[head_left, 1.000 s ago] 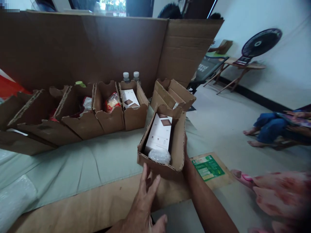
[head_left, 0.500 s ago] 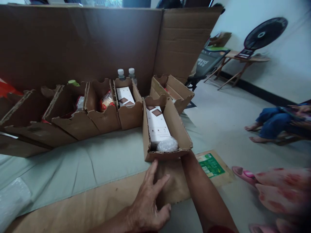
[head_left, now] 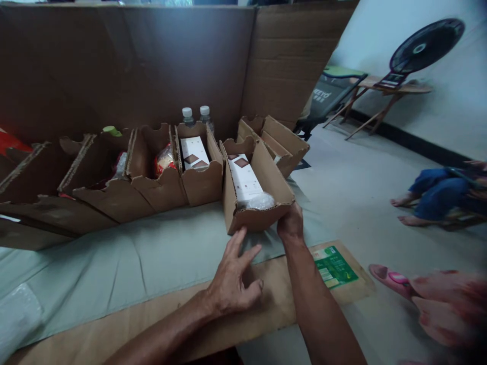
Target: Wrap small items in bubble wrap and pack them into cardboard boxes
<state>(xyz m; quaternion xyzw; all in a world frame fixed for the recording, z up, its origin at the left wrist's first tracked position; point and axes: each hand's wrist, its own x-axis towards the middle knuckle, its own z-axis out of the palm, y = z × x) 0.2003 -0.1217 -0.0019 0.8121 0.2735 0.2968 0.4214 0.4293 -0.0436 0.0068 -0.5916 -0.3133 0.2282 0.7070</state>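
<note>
Head view: right hand (head_left: 292, 222) clamped on a cardboard box (head_left: 262, 219) at one corner; left hand (head_left: 230, 284) just beside it, fingers apart.

Home-like room: fan (head_left: 424, 49), pink slipper (head_left: 391, 279)

Plain brown on the cardboard bin (head_left: 262, 220) at centre, and the white box (head_left: 245, 178) inside it flashes brown diamonds! Left of that, another white carton (head_left: 193, 147), brown diamonds too. Pale green cloth (head_left: 178, 235) below, green-and-white label (head_left: 337, 266) lower right, pink slipper (head_left: 393, 279) beside, black fan (head_left: 437, 40) upper right, 2 white caps (head_left: 186, 112) upper centre.
</note>
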